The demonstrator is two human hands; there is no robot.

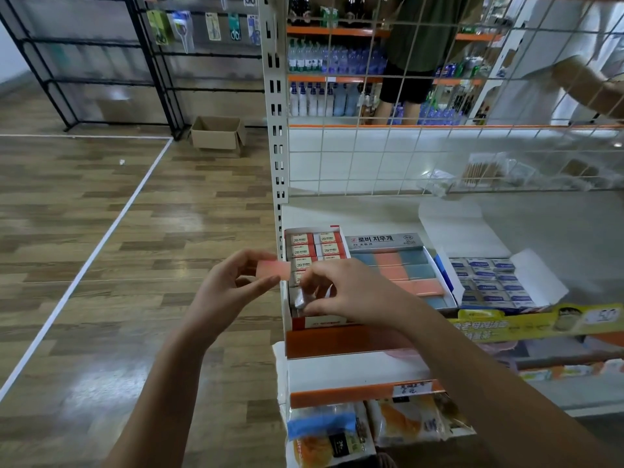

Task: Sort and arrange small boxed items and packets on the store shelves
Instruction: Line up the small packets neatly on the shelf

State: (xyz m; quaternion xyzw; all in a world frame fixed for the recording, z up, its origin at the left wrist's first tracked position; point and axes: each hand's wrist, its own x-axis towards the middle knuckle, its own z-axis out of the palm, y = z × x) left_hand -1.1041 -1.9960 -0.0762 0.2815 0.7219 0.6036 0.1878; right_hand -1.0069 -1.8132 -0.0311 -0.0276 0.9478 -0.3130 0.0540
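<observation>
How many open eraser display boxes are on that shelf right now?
3, side by side: red-and-white cardboard box leftmost, under the hands; grey-lidded box of pink and blue erasers in the middle; blue-and-white box rightmost.

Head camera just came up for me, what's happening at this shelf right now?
A person is sorting erasers at the end of a white store shelf. The left hand pinches a flat pink rectangular eraser just off the shelf's edge. The right hand has a grip on a small silvery wrapped item over the red-and-white open carton of 2B erasers. Beside it sit an open tray of pink and blue erasers and an open box of blue-and-white erasers.
</observation>
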